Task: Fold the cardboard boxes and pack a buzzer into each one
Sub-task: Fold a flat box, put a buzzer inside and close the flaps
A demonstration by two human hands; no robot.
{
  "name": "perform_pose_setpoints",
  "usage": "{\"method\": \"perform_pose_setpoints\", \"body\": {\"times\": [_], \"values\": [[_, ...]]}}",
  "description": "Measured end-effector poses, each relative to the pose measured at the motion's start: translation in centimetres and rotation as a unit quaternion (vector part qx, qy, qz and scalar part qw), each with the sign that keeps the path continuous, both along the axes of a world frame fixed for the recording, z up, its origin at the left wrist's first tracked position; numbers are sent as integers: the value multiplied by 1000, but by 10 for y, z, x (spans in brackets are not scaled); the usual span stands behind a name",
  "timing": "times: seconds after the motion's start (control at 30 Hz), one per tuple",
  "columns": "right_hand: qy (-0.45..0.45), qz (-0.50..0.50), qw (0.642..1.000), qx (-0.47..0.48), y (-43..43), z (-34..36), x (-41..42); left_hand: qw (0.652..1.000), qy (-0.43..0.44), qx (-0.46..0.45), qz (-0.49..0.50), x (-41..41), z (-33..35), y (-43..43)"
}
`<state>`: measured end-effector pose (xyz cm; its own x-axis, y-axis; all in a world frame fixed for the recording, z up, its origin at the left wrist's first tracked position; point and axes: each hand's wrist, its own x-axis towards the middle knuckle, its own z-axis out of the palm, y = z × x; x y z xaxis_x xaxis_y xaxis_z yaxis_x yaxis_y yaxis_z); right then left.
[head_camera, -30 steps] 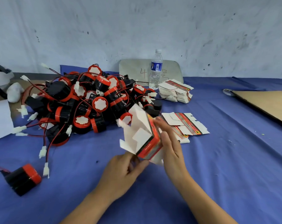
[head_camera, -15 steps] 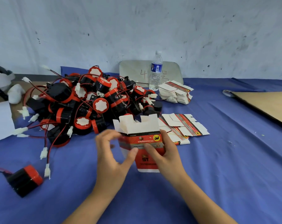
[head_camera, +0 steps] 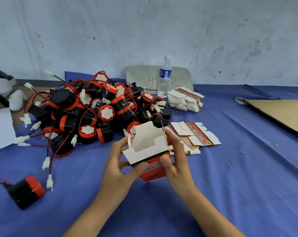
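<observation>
cardboard box [head_camera: 150, 151] stands upright between both hands, open mouth up. left hand [head_camera: 117, 166] pinches its left wall; right hand [head_camera: 175, 161] grips the right wall. buzzer pile [head_camera: 97, 110] lies at eleven o'clock, likely nearer the left hand.

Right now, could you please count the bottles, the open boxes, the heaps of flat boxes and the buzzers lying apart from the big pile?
Bottle: 1
Open box: 1
Flat-box heaps: 2
Lone buzzer: 1
Total: 5
</observation>
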<state>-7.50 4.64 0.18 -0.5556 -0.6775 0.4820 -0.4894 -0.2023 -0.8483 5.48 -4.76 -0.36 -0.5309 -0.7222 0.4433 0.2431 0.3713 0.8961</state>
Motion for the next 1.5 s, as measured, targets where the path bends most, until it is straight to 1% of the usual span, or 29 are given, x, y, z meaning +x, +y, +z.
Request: {"method": "perform_pose_setpoints", "body": {"times": [0.07, 0.17, 0.23, 0.43, 0.57, 0.7, 0.83, 0.9, 1.0, 1.13, 1.2, 1.23, 1.33, 1.37, 1.5], "values": [[-8, -1, 1000, -15, 0, 3, 1, 1000, 12, -23, 0, 1, 1, 3], [-31, 36, 997, -58, 1, 5, 0, 996, 14, -90, 11, 1, 1, 5], [-34, 47, 996, -64, 2, 5, -1, 993, 9, -113, 26, 0, -1, 5], [-50, 53, 994, -81, 1, 4, -2, 993, -4, -110, 40, -1, -6, 4], [-44, 30, 995, -86, 0, 5, 0, 992, -20, -119, 40, -2, -7, 5], [-5, -3, 997, -77, 3, 3, 1, 997, -14, -72, 10, 0, -7, 7], [21, -14, 996, -87, 4, 3, 1, 997, -1, -73, -17, 0, -1, 12], [37, -7, 995, -88, 3, 1, 1, 998, -7, -67, -12, 0, 0, 13], [63, -3, 994, -87, 2, -2, 1, 997, 8, -71, 3, 1, -1, 11], [74, 0, 992, -102, 2, -4, 4, 998, 23, -54, 25, 1, -4, 7], [97, -5, 989, -109, 2, -4, 5, 997, 19, -61, 36, 1, -4, 6], [123, -2, 986, -110, 2, -4, 5, 997, 15, -58, 38, 1, -3, 5], [237, -9, 965, -113, 1, -3, 7, 998, -1, -52, 46, 2, -3, 4], [261, -13, 959, -109, 0, -3, 8, 998, -1, -44, 47, 3, -3, 3], [318, -28, 943, -93, 0, 3, 11, 999, 19, -2, 45, 3, -3, -1]]}}
